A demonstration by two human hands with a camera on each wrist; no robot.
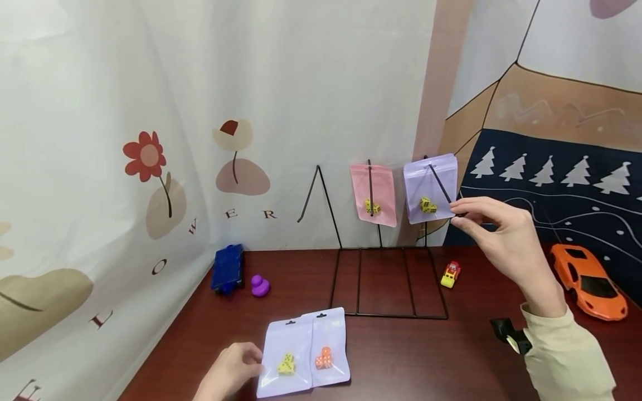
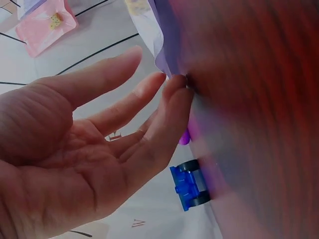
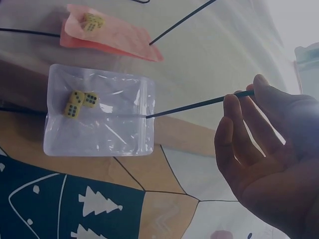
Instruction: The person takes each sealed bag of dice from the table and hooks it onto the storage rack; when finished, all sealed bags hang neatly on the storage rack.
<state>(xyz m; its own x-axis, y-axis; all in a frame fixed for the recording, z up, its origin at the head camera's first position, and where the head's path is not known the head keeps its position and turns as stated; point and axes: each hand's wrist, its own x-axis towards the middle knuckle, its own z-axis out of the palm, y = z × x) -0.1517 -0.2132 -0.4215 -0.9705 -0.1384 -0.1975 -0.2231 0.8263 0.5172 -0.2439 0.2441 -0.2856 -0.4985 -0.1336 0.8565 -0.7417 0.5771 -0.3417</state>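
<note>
A black wire rack [image 1: 396, 316] stands on the table with several hook rods. My right hand [image 1: 501, 239] pinches the tip of its rightmost rod [image 3: 199, 105] between thumb and fingers. From that rod hangs a lilac zip bag [image 1: 430, 186] with yellow dice [image 3: 79, 102] inside. A pink bag [image 1: 373, 195], also holding yellow dice, hangs on the middle rod. Two lilac bags lie overlapping on the table: one with yellow dice [image 1: 287, 365], one with orange dice [image 1: 324, 358]. My left hand [image 1: 230, 370] has its fingertips at the left bag's edge, thumb apart from the fingers [image 2: 172, 114].
A blue toy vehicle [image 1: 228, 268] and a purple duck [image 1: 259, 285] sit at the back left. Right of the rack are a small red-and-yellow toy car [image 1: 450, 274] and an orange toy car [image 1: 589, 281]. The rack's left rod [image 1: 308, 195] carries no bag. A printed curtain [image 1: 326, 83] hangs behind.
</note>
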